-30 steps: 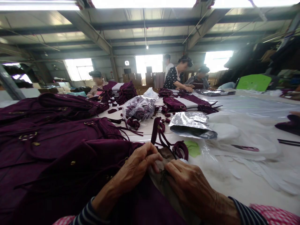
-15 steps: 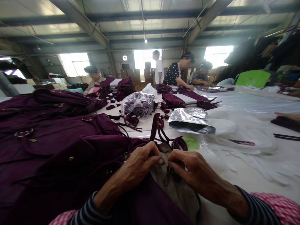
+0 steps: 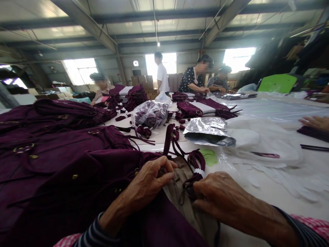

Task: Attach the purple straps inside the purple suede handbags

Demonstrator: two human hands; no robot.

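Observation:
In front of me lies a dark purple bag (image 3: pixel 169 223) with its beige lining (image 3: pixel 174 188) showing at the opening. My left hand (image 3: pixel 151 176) is closed at the opening's edge, thumb and fingers bent on the lining. A coiled purple strap (image 3: pixel 196 158) with a white band round it lies over the right side of the opening. My right hand (image 3: pixel 218 193) is closed round the strap's lower end; its fingertips are partly hidden. A metal clip (image 3: pixel 182 198) hangs on the lining beside that hand. A zipper end (image 3: pixel 168 139) sticks up beyond my hands.
More purple bags (image 3: pixel 61 147) are piled at left. Ahead are a plastic bag of straps (image 3: pixel 150 115), a silver foil bag (image 3: pixel 208 132) and stacked purple bags (image 3: pixel 197 108). Snips (image 3: pixel 266 155) lie on white sheeting at right, near another person's hand (image 3: pixel 316 122). Several people stand or sit beyond.
My right hand has moved right and slightly down, uncovering the strap's white band. My left hand has barely moved. A person in white at the back has moved left.

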